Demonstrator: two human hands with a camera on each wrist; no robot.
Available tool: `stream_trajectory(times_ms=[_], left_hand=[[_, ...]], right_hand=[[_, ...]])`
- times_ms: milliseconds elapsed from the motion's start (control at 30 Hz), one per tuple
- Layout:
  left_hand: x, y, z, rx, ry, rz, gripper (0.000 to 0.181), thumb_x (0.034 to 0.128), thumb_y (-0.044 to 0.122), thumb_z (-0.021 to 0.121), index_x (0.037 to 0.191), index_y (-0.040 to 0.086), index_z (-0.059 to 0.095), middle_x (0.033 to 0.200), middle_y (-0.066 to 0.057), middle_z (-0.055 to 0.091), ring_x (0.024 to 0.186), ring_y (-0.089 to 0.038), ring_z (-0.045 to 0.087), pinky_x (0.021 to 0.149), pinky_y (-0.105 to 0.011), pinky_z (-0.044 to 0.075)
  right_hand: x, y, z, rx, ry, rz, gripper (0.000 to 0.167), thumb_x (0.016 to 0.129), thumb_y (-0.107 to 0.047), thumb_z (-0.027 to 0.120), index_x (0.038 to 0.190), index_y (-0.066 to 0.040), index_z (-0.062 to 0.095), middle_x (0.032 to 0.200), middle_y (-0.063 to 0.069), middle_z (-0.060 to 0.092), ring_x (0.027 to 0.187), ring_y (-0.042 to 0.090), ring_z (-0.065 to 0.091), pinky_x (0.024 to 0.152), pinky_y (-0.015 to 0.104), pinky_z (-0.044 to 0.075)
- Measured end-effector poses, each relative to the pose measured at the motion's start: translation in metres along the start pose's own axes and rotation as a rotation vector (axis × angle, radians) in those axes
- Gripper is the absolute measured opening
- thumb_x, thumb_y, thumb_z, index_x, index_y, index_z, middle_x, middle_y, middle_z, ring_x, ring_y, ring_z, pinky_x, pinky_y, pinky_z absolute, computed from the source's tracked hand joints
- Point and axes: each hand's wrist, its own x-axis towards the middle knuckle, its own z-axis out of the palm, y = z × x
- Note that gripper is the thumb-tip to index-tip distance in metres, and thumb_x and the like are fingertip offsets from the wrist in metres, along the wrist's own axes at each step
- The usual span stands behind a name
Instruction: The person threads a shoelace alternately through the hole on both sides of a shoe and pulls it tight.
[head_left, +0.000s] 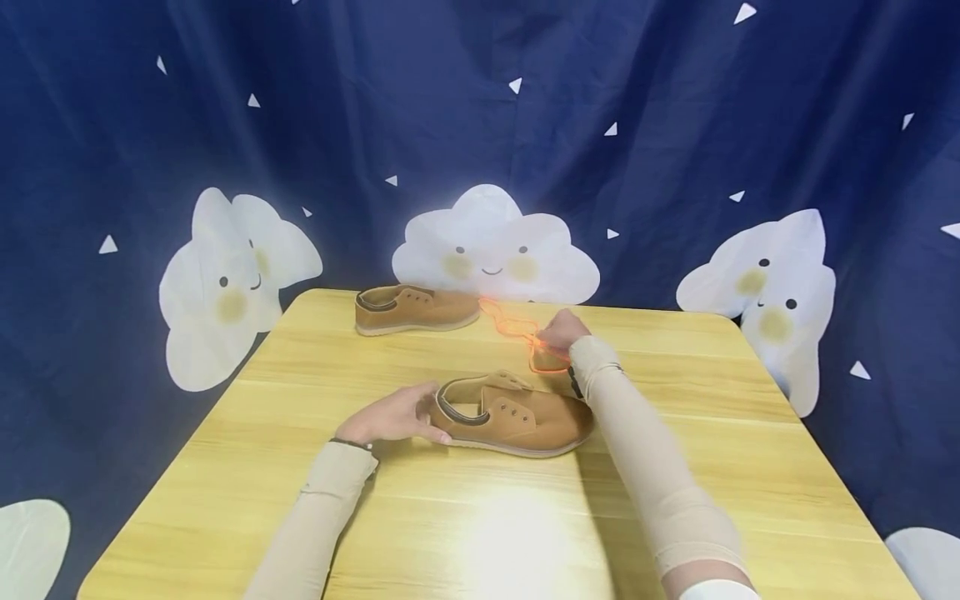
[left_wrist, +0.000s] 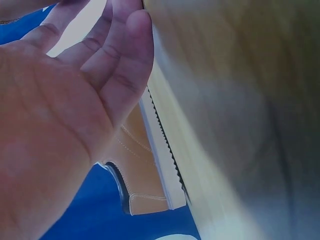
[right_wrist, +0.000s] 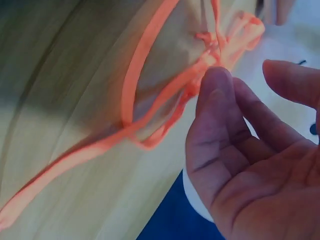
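Grasping the near shoe (head_left: 551, 423) by its heel with the left hand (head_left: 396, 415), just below the frame's centre, presumably for steadiness; pinching the orange lace (right_wrist: 128, 100) with the right hand (head_left: 564, 330), right of centre, perhaps to hold its slack loops under control

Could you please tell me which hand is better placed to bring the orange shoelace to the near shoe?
Probably the right hand: it is at the orange shoelace, beyond the near brown shoe. The left hand is at that shoe, apart from the shoelace, better placed to steady it.
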Motion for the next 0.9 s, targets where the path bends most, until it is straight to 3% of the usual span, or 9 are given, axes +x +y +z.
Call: stream_trajectory(times_ms=[67,200,400,633,733,900], left_hand=[[0.000,0.001,0.000,0.005,-0.001,0.004,0.065,0.0805,0.041,0.088,0.135,0.023,0.056,0.095,0.000,0.063,0.069,-0.012,0.053,0.062,-0.027,0.047],[0.001,0.001,0.001,0.018,-0.004,0.004,0.065,0.0807,0.042,0.088,0.133,0.020,0.056,0.095,-0.001,0.063,0.070,-0.012,0.054,0.062,-0.027,0.047],[0.000,0.000,0.001,0.002,0.002,-0.005,0.070,0.0796,0.044,0.088,0.138,0.028,0.055,0.095,0.002,0.063,0.069,-0.011,0.054,0.063,-0.027,0.048],[-0.002,-0.002,0.004,0.001,0.002,0.003,0.069,0.0802,0.044,0.088,0.138,0.026,0.055,0.094,0.002,0.062,0.070,-0.011,0.054,0.063,-0.027,0.048],[-0.001,-0.002,0.003,0.005,0.000,0.005,0.069,0.0811,0.044,0.087,0.139,0.027,0.054,0.092,0.002,0.062,0.070,-0.011,0.054,0.063,-0.027,0.048],[-0.001,0.000,0.000,0.020,0.006,-0.012,0.069,0.0810,0.046,0.086,0.139,0.027,0.054,0.094,0.003,0.063,0.072,-0.012,0.055,0.064,-0.028,0.048]], right_hand=[[0.007,0.000,0.005,-0.041,-0.008,0.015,0.050,0.094,-0.025,0.064,0.049,-0.017,0.044,0.045,-0.006,0.036,0.042,0.011,0.036,0.049,0.026,0.038],[0.018,0.003,0.012,-0.069,-0.022,0.068,0.039,0.091,-0.026,0.066,0.059,-0.014,0.047,0.057,0.000,0.043,0.054,0.019,0.045,0.056,0.031,0.044],[0.020,0.000,0.018,-0.125,0.004,0.061,0.030,0.084,-0.025,0.074,0.067,-0.012,0.052,0.072,0.006,0.054,0.069,0.024,0.053,0.061,0.031,0.045],[0.015,0.000,0.018,-0.136,-0.043,0.060,0.020,0.068,-0.009,0.073,0.065,-0.012,0.054,0.070,0.006,0.051,0.066,0.022,0.048,0.056,0.029,0.043],[0.015,0.003,0.010,-0.095,-0.052,0.054,0.030,0.073,-0.011,0.074,0.057,-0.016,0.049,0.060,-0.001,0.042,0.057,0.017,0.041,0.052,0.028,0.041],[0.007,-0.005,-0.022,0.162,-0.076,0.067,0.027,0.088,-0.009,0.067,0.063,-0.013,0.057,0.056,-0.006,0.049,0.056,0.010,0.048,0.056,0.027,0.048]])
